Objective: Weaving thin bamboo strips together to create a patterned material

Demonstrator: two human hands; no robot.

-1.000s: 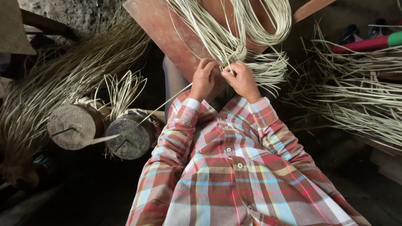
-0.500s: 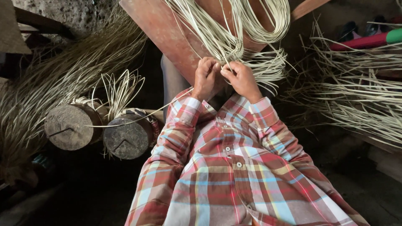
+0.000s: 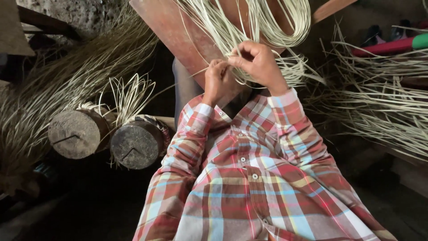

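Observation:
Pale thin cane strips hang in loops and strands over a slanted reddish wooden board in front of me. My left hand is closed around a few of the strips just below the bundle. Raised slightly higher, my right hand pinches strands of the same bundle between its fingers. Both hands are close together, almost touching. My plaid shirt sleeves fill the lower middle of the view.
Two round wooden log ends lie at the left, one wrapped with woven strips. Long dry cane bundles fan out at the left and more strips pile at the right. A red and green object lies at the upper right.
My right hand has lifted a little and drawn strands upward; my left hand stays gripping below. The view has shifted slightly.

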